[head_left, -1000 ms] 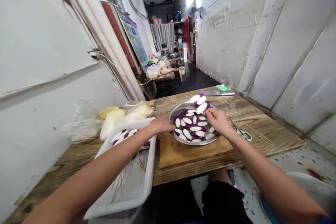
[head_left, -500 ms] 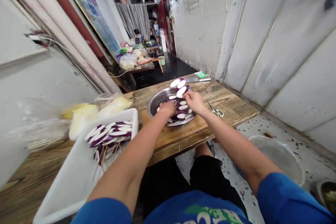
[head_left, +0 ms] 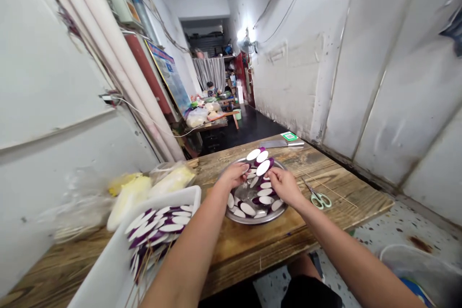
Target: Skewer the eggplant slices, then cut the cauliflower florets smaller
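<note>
Nearest, the left forearm point(head_left: 187, 245) reaches past a white plastic tray point(head_left: 99, 274) holding a heap of skewered eggplant slices point(head_left: 159, 224), sticks fanned toward the wearer; those bare sticks would be the cleaner place to lift by. The right forearm point(head_left: 335, 240) slants in from the opposite side, so both arms converge over a round steel bowl point(head_left: 254, 221) standing on a wooden cutting board point(head_left: 245, 240). Loose eggplant slices point(head_left: 247, 209) lie wet in the bowl; they are probably light, spongy inside and slick on the purple skin, so a gentle pinch at the edges should suit them, as hard squeezing could bruise or split the flesh. The left hand point(head_left: 236, 175) is at the bowl's left side, its fingers curled close together near the slices; whether they grip one I cannot tell. The right hand point(head_left: 285, 185), at the bowl's right side, pinches the lower end of a short row of eggplant slices point(head_left: 263, 168), which tilts up and away above the bowl, white faces showing; any stick inside is hidden. Green-handled scissors point(head_left: 319, 198) lie right of that hand, and farther back rests a kitchen knife point(head_left: 283, 144).
</note>
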Demonstrator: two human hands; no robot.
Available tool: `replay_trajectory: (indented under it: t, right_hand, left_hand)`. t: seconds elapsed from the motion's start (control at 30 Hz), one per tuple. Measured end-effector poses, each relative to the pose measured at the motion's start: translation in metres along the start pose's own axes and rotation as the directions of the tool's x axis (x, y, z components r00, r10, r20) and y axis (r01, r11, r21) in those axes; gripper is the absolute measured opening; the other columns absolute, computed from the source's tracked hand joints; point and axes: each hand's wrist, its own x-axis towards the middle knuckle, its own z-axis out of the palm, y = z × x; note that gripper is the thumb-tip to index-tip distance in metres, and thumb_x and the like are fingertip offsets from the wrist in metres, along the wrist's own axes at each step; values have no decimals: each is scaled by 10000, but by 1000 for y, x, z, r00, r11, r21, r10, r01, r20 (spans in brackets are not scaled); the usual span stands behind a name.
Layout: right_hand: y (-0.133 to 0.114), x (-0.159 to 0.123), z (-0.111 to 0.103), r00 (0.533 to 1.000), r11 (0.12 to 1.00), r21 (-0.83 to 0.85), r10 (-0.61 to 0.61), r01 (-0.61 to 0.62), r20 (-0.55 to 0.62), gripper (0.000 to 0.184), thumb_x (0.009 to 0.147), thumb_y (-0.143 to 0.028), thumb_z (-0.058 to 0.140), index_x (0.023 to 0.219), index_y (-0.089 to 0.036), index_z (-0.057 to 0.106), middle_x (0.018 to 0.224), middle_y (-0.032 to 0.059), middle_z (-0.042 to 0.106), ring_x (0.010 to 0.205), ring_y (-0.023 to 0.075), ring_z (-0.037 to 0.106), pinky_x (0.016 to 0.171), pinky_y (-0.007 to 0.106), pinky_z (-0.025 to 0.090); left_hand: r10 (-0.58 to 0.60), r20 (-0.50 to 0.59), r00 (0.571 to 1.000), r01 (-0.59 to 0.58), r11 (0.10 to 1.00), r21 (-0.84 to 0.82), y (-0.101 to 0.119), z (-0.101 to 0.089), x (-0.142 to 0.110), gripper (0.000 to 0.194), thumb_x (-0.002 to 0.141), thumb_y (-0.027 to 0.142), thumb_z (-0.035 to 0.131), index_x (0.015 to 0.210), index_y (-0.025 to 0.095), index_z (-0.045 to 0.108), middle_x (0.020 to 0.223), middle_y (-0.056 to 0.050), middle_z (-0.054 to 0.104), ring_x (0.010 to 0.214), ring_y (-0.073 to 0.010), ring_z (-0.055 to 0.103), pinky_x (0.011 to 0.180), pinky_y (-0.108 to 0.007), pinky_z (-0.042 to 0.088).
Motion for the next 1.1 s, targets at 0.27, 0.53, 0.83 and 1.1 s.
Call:
replay_trajectory:
  t: [0.27, 0.53, 0.83, 1.1]
  right_hand:
    - [-2, -1, -2, 996, 1000, -26, -5, 7, 88, 260, 855, -214, 410, 736, -178, 639, 584, -5, 586, 561, 133, 514, 564, 232, 339]
    - [3, -1, -1, 991, 999, -33, -35, 40, 132, 258, 854, -232, 406, 730, -187, 627, 616, 0, 605, 576, 135, 524, 557, 226, 346]
    - [-3, -4, -4, 992, 1000, -4, -28, 28, 126, 234, 839, -210, 410, 736, -186, 618, 632, -2, 608, 584, 131, 525, 574, 227, 356]
    - [-5, -6, -5, 988, 996, -77, -25, 37, 155, 254, 863, -241, 400, 732, -185, 610, 620, 0, 592, 586, 135, 513, 553, 230, 324]
  left_hand:
    - [201, -74, 977, -213, 873, -440, 6, 2, 6, 148, 733, -7, 620, 838, 92, 653, 723, -49, 637, 522, -56, 524, 456, -149, 378]
    - [-20, -208, 978, -105, 812, -575, 18, 14, 9, 104, 792, 162, 645, 890, 128, 643, 717, -43, 663, 557, -118, 609, 532, -222, 471]
    - [190, -138, 972, -235, 763, -602, 7, 25, 11, 93, 698, 125, 701, 744, 123, 621, 667, -22, 655, 566, -114, 605, 599, -243, 491]
    - [239, -170, 956, -292, 713, -638, 10, 25, 6, 71, 761, 101, 626, 826, 123, 646, 769, -51, 695, 712, -154, 659, 755, -304, 517]
